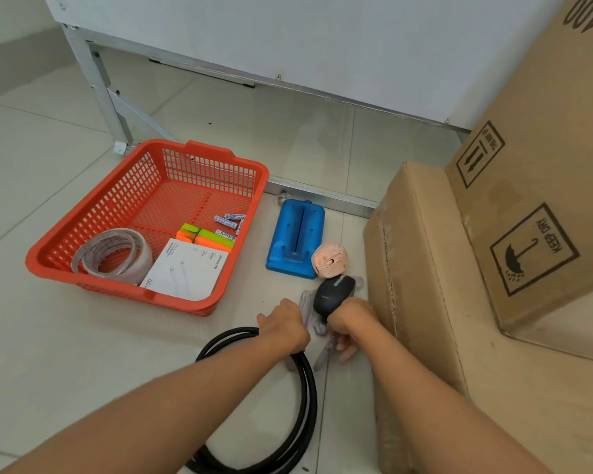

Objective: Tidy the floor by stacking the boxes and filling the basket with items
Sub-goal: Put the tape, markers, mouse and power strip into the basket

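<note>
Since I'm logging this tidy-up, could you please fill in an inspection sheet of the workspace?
Surface: pale tiled floor.
Job's things: orange basket holds tape roll, highlighters, white booklet; cardboard boxes stacked right.
Clutter: blue holder, pink round item, black mouse on floor.
Hands: left hand and right hand reach down at a pale item; grip unclear.
Cables: black coil.
Surroundings: white metal-framed panel.

The orange basket (83, 213) sat on the floor holding tape (113, 254), highlighters (206, 237) and a white packet (185, 271). Two cardboard boxes (425, 268) stood stacked at right.
</note>
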`<state>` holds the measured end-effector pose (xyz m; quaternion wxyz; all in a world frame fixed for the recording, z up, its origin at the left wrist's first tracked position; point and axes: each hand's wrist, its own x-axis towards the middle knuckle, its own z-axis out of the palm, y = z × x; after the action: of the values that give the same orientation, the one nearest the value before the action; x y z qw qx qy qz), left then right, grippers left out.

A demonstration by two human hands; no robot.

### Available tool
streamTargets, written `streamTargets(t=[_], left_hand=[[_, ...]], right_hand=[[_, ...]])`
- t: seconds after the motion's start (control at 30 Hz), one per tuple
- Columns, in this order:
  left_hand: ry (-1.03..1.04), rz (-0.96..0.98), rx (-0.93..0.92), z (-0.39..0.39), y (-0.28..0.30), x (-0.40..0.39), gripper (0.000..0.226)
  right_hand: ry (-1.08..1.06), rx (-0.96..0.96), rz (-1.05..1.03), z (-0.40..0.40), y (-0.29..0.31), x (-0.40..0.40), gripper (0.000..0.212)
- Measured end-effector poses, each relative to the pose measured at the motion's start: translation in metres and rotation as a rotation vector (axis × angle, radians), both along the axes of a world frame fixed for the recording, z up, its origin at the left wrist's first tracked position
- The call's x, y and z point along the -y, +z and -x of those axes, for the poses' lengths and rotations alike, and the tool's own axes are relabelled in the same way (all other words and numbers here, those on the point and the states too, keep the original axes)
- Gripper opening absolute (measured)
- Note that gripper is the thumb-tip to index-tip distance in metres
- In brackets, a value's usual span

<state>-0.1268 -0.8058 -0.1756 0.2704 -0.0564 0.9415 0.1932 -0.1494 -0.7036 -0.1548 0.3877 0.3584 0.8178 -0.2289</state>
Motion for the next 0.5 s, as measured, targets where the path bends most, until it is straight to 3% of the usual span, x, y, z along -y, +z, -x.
streamTargets(t=[0.13,0.3,0.5], left_hand=[[0.101,-0.087,-0.130,-0.001,-0.003,0.014,0.019],[0.168,-0.168,-0.270,-0.005,0.005,0.022,0.018],[0.147,-0.538,-0.342,-0.004,0.013,0.021,0.010]], right_hand=[[0.182,0.139,-0.030,0.015,0.024,0.000,0.021],[0.285,0.121,-0.023,0.024,0.040,-0.007,0.017],[0.189,-0.086,0.124,0.020,0.058,-0.007,0.019]])
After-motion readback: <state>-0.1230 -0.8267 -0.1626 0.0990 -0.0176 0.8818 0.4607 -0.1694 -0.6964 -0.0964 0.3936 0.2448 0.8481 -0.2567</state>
